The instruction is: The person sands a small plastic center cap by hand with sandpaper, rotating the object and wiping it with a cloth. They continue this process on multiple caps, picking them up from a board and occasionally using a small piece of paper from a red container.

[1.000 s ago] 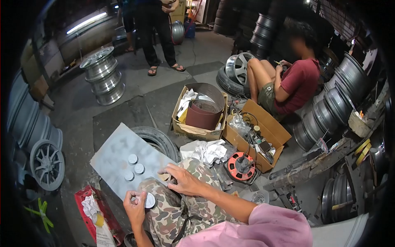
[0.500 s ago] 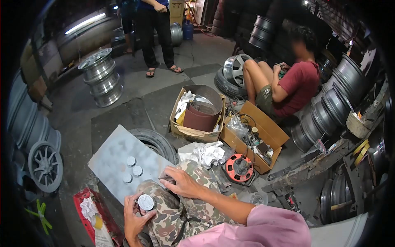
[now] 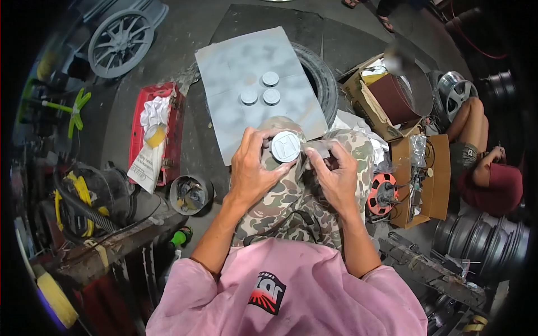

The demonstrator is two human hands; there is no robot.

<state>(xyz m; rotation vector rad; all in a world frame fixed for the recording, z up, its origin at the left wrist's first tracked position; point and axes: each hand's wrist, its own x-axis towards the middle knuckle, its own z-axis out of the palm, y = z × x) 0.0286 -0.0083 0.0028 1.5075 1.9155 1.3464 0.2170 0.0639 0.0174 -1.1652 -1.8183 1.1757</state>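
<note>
My left hand (image 3: 251,165) grips a round grey wheel centre cap (image 3: 286,147) by its rim, above my knees. The cap's face, with a raised H-like emblem, is turned up. Right beside it, my right hand (image 3: 339,175) pinches a small grey piece of sandpaper (image 3: 318,149) between thumb and fingers, close to the cap's right edge. Beyond my knees, three similar caps (image 3: 271,97) lie face up on a grey-dusted flat board (image 3: 235,61), which partly covers a tyre (image 3: 324,84).
To the left are a red toolbox (image 3: 136,129) with paper and tape, and a round tin (image 3: 191,195). At right stand a cardboard box (image 3: 358,101) with rolled abrasive sheet, another open carton (image 3: 437,185), and an orange cable reel (image 3: 383,193). A co-worker (image 3: 487,173) sits beyond.
My view has swung left and down. My right hand has moved from over my knee to beside the cap, carrying the sandpaper. My left hand still holds the cap.
</note>
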